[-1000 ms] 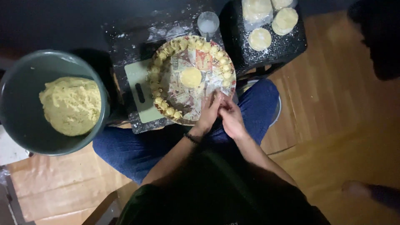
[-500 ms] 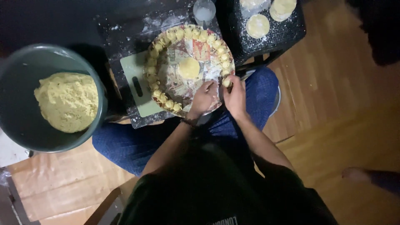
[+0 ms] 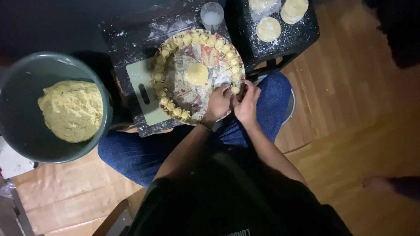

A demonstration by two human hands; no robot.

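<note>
person seated, round tray (image 3: 192,94) in front on a floured black board. left hand (image 3: 217,104) and right hand (image 3: 246,102) meet at the tray's near right rim, fingertips pinched together on 1 small dumpling (image 3: 235,89); both hands grasp it, held just at the rim. a ring of folded dumplings (image 3: 175,41) runs along the tray's rim, open at the near side. 1 flat dough round (image 3: 197,73) lies at the tray's centre. a pale green cutting board (image 3: 144,94) lies under the tray's left edge. a glass (image 3: 211,15) stands just beyond the tray. more wrappers (image 3: 268,29) lie on a black stool right of the tray. a grey bowl (image 3: 26,135) of yellow filling (image 3: 72,110) sits well left of the tray.
</note>
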